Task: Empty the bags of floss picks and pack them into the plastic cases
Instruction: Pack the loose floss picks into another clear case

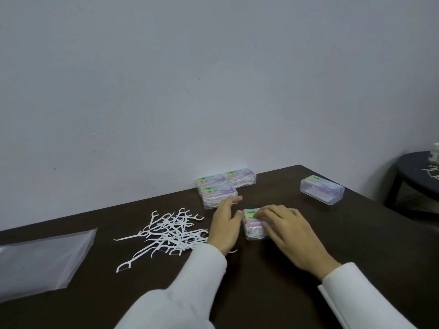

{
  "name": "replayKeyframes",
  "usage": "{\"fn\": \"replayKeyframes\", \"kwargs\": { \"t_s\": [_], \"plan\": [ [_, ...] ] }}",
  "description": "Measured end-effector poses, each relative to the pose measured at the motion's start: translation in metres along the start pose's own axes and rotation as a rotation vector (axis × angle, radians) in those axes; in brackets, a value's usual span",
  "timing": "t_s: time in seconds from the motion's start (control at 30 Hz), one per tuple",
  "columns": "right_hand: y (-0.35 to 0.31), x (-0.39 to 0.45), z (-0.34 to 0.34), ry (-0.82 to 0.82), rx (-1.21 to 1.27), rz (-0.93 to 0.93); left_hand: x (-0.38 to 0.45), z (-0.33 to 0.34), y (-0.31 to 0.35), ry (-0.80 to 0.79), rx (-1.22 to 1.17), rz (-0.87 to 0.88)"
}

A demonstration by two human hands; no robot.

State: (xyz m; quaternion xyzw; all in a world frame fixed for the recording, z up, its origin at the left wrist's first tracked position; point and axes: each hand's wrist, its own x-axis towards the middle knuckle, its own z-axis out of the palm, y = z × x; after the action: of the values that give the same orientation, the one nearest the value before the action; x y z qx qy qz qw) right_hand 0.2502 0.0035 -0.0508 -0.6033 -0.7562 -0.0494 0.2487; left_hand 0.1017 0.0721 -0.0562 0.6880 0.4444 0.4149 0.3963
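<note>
Across the dark table: flat empty clear bag far left, loose pile of white floss picks just left of the left hand, three filled plastic cases by the wall, one empty-looking case well apart at right. At centre, the filled case under the right hand, fingers laid flat on its lid; left fingers relaxed, thumb against its side, gripping nothing. Likely trouble: a protruding pick jamming the lid, uneven pressure skidding the case into the pile, picks scattered.

Left hand and right hand rest with fingers relaxed.
</note>
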Motion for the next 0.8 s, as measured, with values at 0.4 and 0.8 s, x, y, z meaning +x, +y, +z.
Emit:
{"fn": "replayKeyframes", "kwargs": {
  "t_s": [0.4, 0.8],
  "plan": [
    [0.010, 0.059, 0.032, -0.067, -0.018, 0.263, 0.018, -0.011, -0.008, -0.058, 0.975, 0.096],
    [0.031, 0.094, 0.055, -0.059, 0.051, 0.182, 0.038, -0.005, -0.011, 0.000, 1.037, 0.197]
  ]
}}
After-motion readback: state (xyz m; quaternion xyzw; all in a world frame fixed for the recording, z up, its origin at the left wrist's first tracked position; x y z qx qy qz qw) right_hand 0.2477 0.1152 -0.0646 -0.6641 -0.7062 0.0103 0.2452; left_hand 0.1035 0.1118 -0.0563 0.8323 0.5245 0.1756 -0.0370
